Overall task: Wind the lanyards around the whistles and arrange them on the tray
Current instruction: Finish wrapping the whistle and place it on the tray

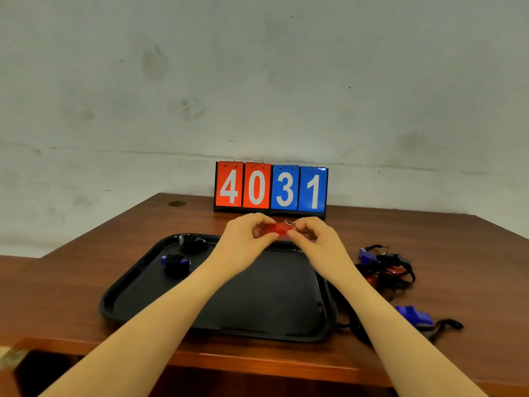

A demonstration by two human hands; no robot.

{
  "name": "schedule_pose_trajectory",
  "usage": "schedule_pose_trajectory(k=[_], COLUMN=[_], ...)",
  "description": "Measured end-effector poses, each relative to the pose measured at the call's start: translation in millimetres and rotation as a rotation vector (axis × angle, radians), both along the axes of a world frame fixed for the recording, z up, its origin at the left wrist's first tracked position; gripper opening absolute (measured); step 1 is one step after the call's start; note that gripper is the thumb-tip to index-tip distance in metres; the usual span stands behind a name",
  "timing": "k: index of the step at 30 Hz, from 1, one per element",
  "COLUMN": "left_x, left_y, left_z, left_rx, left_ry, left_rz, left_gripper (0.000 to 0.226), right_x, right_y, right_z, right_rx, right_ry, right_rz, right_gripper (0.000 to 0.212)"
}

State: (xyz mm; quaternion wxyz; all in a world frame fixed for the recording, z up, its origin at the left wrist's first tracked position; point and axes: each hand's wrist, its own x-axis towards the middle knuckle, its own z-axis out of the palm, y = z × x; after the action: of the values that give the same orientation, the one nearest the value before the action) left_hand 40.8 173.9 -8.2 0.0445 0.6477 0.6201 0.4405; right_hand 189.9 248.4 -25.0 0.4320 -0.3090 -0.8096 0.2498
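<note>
A red whistle [274, 228] with a metal ring is held above the far edge of the black tray [148, 285]. My left hand [246, 233] pinches its left end. My right hand [312, 236] pinches it at the ring end. On the tray's far left lie two wound whistles: a blue one [175, 262] and a white one [191, 242], both wrapped in black lanyard. To the tray's right sits a tangle of red and blue whistles with black lanyards [385, 267]. A lone blue whistle [415, 316] lies nearer me.
A flip scoreboard [270, 189] reading 4031 stands at the back of the wooden table [86, 247], against a grey wall. The table's front edge runs just below the tray. A loose black lanyard [350, 322] trails off the tray's right corner.
</note>
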Motion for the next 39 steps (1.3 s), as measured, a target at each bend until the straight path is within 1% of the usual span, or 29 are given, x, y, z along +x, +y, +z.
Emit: schedule_pose_trajectory(k=[2, 4, 7, 9, 17, 21, 24, 26, 29, 31, 34, 37, 39], left_x=[-6, -11, -13, -14, -11, -12, -18, -22, -26, -31, -38, -41, -44], left_y=[3, 9, 18, 23, 39, 47, 50, 52, 53, 54, 53, 50, 48], left_z=[-3, -8, -17, -23, -31, -31, -27, -21, -11, -9, -15, -21, -21], left_rx=[0.026, 0.053, 0.076, 0.076, 0.029, -0.001, 0.015, -0.007, -0.062, -0.091, -0.106, -0.127, -0.121], left_ry=[-0.067, -0.116, -0.162, -0.175, -0.216, -0.207, -0.217, -0.268, -0.489, -0.579, -0.591, -0.57, -0.537], left_rz=[0.021, 0.047, 0.084, 0.099, 0.11, 0.117, 0.114, 0.097, 0.006, -0.034, -0.041, -0.01, 0.014], left_gripper=[0.024, 0.022, 0.02, 0.019, 0.021, 0.023, 0.024, 0.025, 0.028, 0.027, 0.02, 0.025, 0.024], right_x=[-13, -27, -41, -46, -50, -51, -51, -51, -48, -45, -43, -43, -42], right_y=[-1, 0, 5, 9, 35, 44, 50, 53, 54, 55, 55, 54, 53], right_z=[1, -2, -8, -12, -18, -19, -20, -21, -21, -18, -17, -14, -12], right_rx=[-0.095, -0.185, -0.17, -0.151, -0.136, -0.136, -0.142, -0.146, -0.112, -0.094, -0.083, -0.085, -0.112], right_ry=[0.098, 0.208, 0.28, 0.296, 0.228, 0.199, 0.19, 0.167, 0.172, 0.21, 0.199, 0.197, 0.231], right_rz=[0.009, -0.022, -0.165, -0.215, -0.256, -0.232, -0.232, -0.242, -0.241, -0.261, -0.294, -0.314, -0.319], right_gripper=[0.007, 0.01, 0.012, 0.011, 0.01, 0.01, 0.016, 0.021, 0.019, 0.016, 0.017, 0.017, 0.017])
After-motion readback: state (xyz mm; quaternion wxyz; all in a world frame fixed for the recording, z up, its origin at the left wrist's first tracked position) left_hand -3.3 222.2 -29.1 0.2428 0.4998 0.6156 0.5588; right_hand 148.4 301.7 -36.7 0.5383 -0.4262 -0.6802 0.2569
